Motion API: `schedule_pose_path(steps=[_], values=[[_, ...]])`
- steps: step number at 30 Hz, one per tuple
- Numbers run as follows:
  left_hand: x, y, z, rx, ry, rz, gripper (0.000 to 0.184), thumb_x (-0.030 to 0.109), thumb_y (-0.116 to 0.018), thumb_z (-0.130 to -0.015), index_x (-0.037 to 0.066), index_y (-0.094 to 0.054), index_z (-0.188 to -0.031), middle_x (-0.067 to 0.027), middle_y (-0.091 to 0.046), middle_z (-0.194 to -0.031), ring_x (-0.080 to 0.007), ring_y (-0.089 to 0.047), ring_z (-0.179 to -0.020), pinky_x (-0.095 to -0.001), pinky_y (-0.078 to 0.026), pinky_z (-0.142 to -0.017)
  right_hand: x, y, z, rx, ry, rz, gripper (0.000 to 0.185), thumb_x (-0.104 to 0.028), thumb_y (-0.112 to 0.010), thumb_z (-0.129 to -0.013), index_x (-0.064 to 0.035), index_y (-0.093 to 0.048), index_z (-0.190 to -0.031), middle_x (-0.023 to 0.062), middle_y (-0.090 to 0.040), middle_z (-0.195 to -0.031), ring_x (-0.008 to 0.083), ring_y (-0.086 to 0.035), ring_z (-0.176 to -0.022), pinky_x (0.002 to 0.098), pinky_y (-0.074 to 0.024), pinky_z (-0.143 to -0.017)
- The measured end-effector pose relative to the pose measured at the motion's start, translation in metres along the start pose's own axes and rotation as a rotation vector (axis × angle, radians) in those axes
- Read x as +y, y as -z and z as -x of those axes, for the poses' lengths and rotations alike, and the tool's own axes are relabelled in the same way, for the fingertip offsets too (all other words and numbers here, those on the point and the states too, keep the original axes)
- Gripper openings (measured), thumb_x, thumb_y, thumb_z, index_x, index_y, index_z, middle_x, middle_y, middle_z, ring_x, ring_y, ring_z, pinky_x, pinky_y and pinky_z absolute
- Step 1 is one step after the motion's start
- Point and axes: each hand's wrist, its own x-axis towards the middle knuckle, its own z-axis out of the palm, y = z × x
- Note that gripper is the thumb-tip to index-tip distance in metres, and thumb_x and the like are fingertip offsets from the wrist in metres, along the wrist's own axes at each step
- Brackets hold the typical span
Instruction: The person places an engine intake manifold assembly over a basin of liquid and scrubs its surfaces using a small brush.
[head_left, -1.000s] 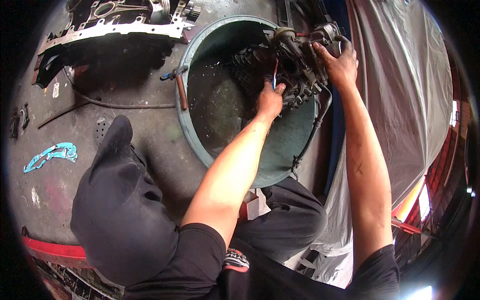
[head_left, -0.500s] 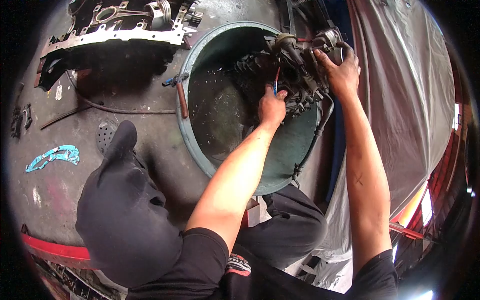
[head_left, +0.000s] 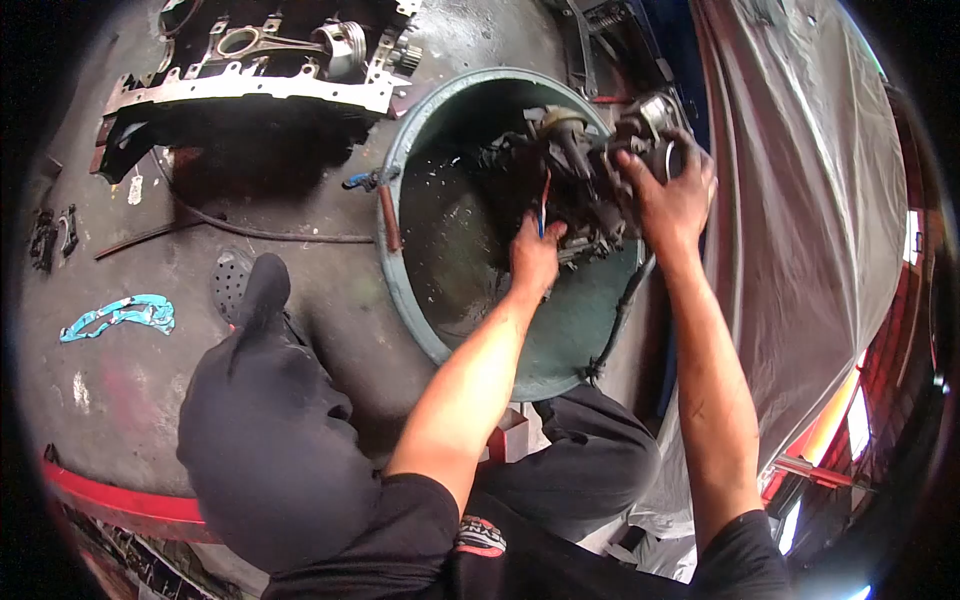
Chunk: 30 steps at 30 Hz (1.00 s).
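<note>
A dark, greasy engine assembly (head_left: 575,165) with a brass-toned round part is held over the round green tub (head_left: 400,290). My right hand (head_left: 675,205) is closed around a metal cylindrical housing (head_left: 658,160) at the assembly's right end, fingers curled over the far side. Against the assembly's near side, my left hand (head_left: 535,260) is closed on a thin blue-and-reddish tool (head_left: 543,208), whose tip points up at the part. The exact kind of tool is too small to make out. Dark liquid with light specks lies in the tub.
At upper left sits an engine block (head_left: 250,90) with a connecting rod and piston (head_left: 343,48). A hose (head_left: 290,237) runs to the tub's rim, where a brown-handled item (head_left: 389,218) hangs. A blue cloth (head_left: 120,316) lies on the floor. A grey cover (head_left: 800,220) drapes the right side.
The camera view has shifted, so the surroundings sit lower and further right. Both hands and the assembly have moved slightly toward me and left over the tub.
</note>
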Motion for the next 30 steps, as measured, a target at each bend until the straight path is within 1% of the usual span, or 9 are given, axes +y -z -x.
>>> schedule_pose_path(steps=[4, 5, 8, 11, 12, 15, 22, 25, 30], values=[[-0.028, 0.004, 0.035, -0.062, -0.036, 0.036, 0.053, 0.022, -0.062, -0.093, 0.013, -0.045, -0.142, -0.0219, -0.065, -0.114, -0.0419, -0.06, -0.108, -0.0449, -0.047, -0.088, -0.01, 0.019, 0.059, 0.048, 0.064, -0.061, 0.067, -0.029, -0.088, -0.066, -0.0118, -0.056, -0.123, 0.0177, -0.05, -0.125, 0.0385, -0.046, -0.12, 0.0471, -0.0366, -0.102], [-0.044, -0.002, 0.045, 0.039, -0.112, -0.064, 0.033, 0.017, -0.064, -0.092, 0.002, -0.055, -0.121, -0.0126, -0.067, -0.09, -0.0212, -0.063, -0.078, -0.0341, -0.049, -0.072, -0.009, 0.022, 0.077, 0.074, 0.097, -0.053, 0.064, -0.026, -0.088, -0.066, -0.0119, -0.058, -0.121, 0.0157, -0.052, -0.123, 0.036, -0.048, -0.119, 0.0457, -0.037, -0.101], [-0.089, -0.01, 0.067, -0.004, 0.118, 0.159, 0.024, 0.016, -0.056, -0.098, 0.004, -0.057, -0.118, -0.0082, -0.068, -0.096, -0.0169, -0.063, -0.087, -0.0324, -0.049, -0.074, -0.025, 0.033, 0.12, 0.068, 0.153, -0.094, 0.062, -0.021, -0.087, -0.067, -0.0095, -0.057, -0.12, 0.0144, -0.05, -0.124, 0.0339, -0.044, -0.12, 0.0459, -0.033, -0.104], [-0.068, 0.006, 0.087, 0.099, 0.031, 0.28, 0.027, 0.03, -0.058, -0.098, 0.003, -0.057, -0.103, -0.0089, -0.065, -0.083, -0.019, -0.061, -0.069, -0.0358, -0.049, -0.061, -0.03, 0.03, 0.144, 0.083, 0.18, -0.129, 0.062, -0.018, -0.087, -0.066, -0.0096, -0.058, -0.12, 0.0143, -0.048, -0.126, 0.0336, -0.043, -0.12, 0.0451, -0.0335, -0.102], [-0.065, 0.005, 0.089, 0.106, -0.07, 0.333, 0.018, 0.022, -0.055, -0.1, 0.004, -0.056, -0.102, -0.002, -0.059, -0.079, -0.0102, -0.052, -0.065, -0.0291, -0.044, -0.055, -0.03, 0.029, 0.147, 0.091, 0.185, -0.133, 0.061, -0.017, -0.087, -0.066, -0.0097, -0.058, -0.12, 0.0143, -0.048, -0.127, 0.0336, -0.043, -0.12, 0.0451, -0.0337, -0.102], [-0.057, 0.014, 0.084, -0.039, 0.199, 0.694, 0.011, 0.013, -0.053, -0.099, 0.004, -0.056, -0.104, -0.0021, -0.061, -0.081, -0.012, -0.053, -0.06, -0.0282, -0.044, -0.051, -0.032, 0.03, 0.147, 0.097, 0.19, -0.135, 0.063, -0.017, -0.089, -0.064, -0.0105, -0.059, -0.119, 0.0142, -0.046, -0.128, 0.0332, -0.043, -0.119, 0.0444, -0.0349, -0.101], [-0.012, 0.051, 0.058, -0.188, 0.38, 0.395, 0.012, -0.004, -0.057, -0.086, 0.002, -0.059, -0.096, -0.0066, -0.064, -0.073, -0.015, -0.057, -0.055, -0.03, -0.042, -0.045, -0.026, 0.03, 0.143, 0.071, 0.205, -0.191, 0.072, -0.016, -0.09, -0.054, -0.016, -0.059, -0.119, 0.0144, -0.049, -0.129, 0.0348, -0.043, -0.119, 0.0484, -0.0336, -0.099], [-0.003, 0.061, 0.047, -0.129, 0.489, 0.496, 0.017, -0.001, -0.054, -0.087, 0.001, -0.061, -0.102, -0.0057, -0.065, -0.073, -0.0141, -0.057, -0.058, -0.0298, -0.043, -0.049, -0.027, 0.031, 0.142, 0.071, 0.219, -0.21, 0.069, -0.019, -0.091, -0.054, -0.0163, -0.06, -0.116, 0.0135, -0.05, -0.128, 0.0341, -0.044, -0.118, 0.0477, -0.0341, -0.099], [-0.013, 0.064, 0.034, 0.062, 0.36, 0.52, 0.026, 0.0, -0.049, -0.09, 0.003, -0.062, -0.112, -0.0004, -0.062, -0.08, -0.0106, -0.055, -0.067, -0.028, -0.042, -0.056, -0.027, 0.035, 0.144, 0.031, 0.236, -0.183, 0.067, -0.02, -0.091, -0.054, -0.0178, -0.062, -0.114, 0.0112, -0.051, -0.127, 0.0331, -0.044, -0.117, 0.0466, -0.0351, -0.098]])
